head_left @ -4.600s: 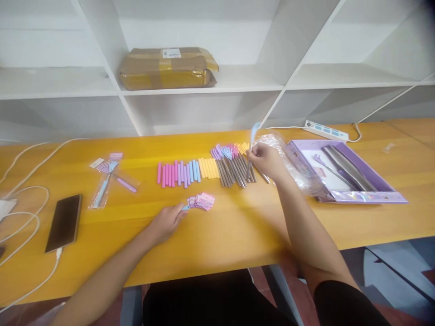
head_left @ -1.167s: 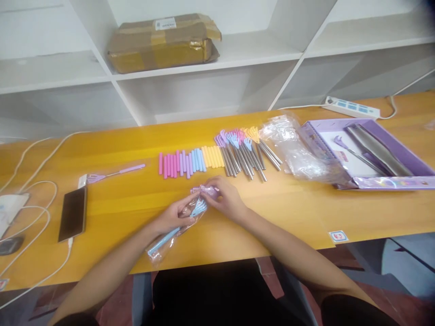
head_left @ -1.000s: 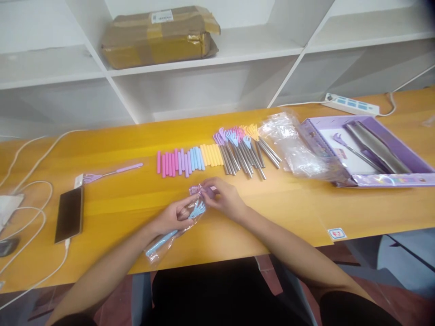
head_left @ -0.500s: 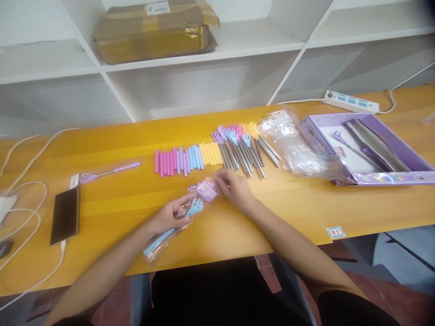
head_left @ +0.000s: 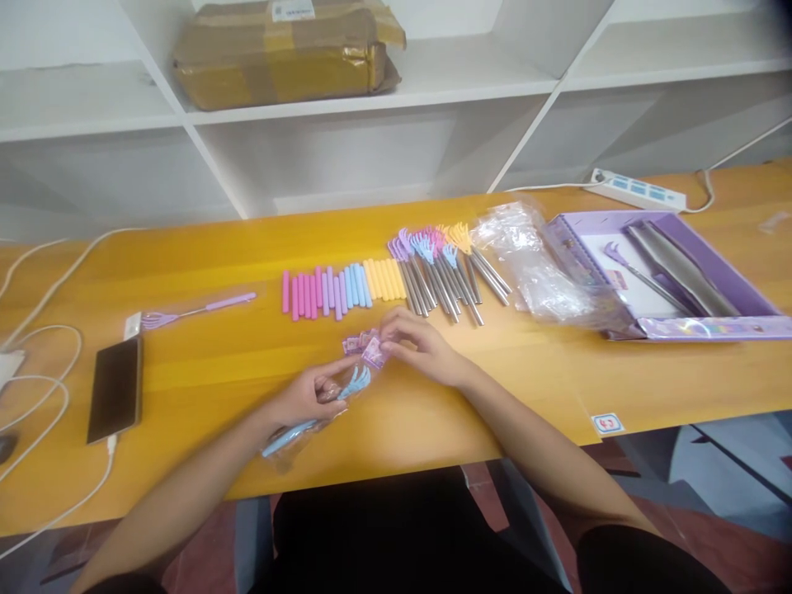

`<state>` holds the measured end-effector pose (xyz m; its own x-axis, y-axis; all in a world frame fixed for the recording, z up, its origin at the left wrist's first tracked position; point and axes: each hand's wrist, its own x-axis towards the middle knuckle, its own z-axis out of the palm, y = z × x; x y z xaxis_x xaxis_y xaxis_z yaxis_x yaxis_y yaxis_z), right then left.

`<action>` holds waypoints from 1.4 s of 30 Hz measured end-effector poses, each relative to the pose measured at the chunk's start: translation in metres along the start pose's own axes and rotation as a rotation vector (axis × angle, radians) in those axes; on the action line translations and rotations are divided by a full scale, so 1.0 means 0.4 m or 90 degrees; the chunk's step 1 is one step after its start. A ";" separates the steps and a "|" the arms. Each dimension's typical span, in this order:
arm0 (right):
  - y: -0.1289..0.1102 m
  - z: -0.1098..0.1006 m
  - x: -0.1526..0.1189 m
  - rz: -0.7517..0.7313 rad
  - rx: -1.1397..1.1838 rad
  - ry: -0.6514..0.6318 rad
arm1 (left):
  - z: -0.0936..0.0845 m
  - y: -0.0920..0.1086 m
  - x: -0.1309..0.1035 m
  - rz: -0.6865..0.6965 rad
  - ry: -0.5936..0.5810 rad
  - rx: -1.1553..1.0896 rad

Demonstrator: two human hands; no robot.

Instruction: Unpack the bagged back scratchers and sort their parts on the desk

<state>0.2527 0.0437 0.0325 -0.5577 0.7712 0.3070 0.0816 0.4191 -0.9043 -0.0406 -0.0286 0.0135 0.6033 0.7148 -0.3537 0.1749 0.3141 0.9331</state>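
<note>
As the scratcher (head_left: 289, 437) slants, claw (head_left: 355, 382) away and rightward, left hand (head_left: 306, 398) grips it, right hand (head_left: 426, 348) a card (head_left: 373, 353).

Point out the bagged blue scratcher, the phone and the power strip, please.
Bagged blue scratcher (head_left: 352, 385), head view: its claw.
Phone (head_left: 115, 388), head view: its dark screen.
Power strip (head_left: 638, 190), head view: its top face.

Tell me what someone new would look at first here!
Probably the row of pink, purple, blue and yellow tubes across the orange wooden table. Next, the metal rods with colourful claw-shaped heads, just right of the tubes. Then the blue claw-headed stick in clear plastic, held in the left hand near the front.
</note>
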 end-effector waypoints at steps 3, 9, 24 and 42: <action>0.012 -0.013 0.004 0.026 -0.010 0.102 | -0.008 -0.003 -0.004 -0.011 -0.004 0.019; 0.046 -0.024 0.008 0.119 -0.052 0.208 | 0.001 -0.013 -0.011 -0.033 -0.031 -0.020; -0.113 0.059 0.020 0.282 0.140 -0.005 | 0.045 0.001 0.013 0.076 -0.019 -0.149; -0.360 -0.028 0.049 -0.156 -0.255 0.396 | 0.043 -0.018 0.015 0.106 -0.158 -0.158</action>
<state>0.2393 0.0039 0.1720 -0.0421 0.7122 0.7008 0.3736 0.6617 -0.6500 -0.0250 -0.0373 0.0057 0.7830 0.6051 -0.1441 -0.1162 0.3699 0.9218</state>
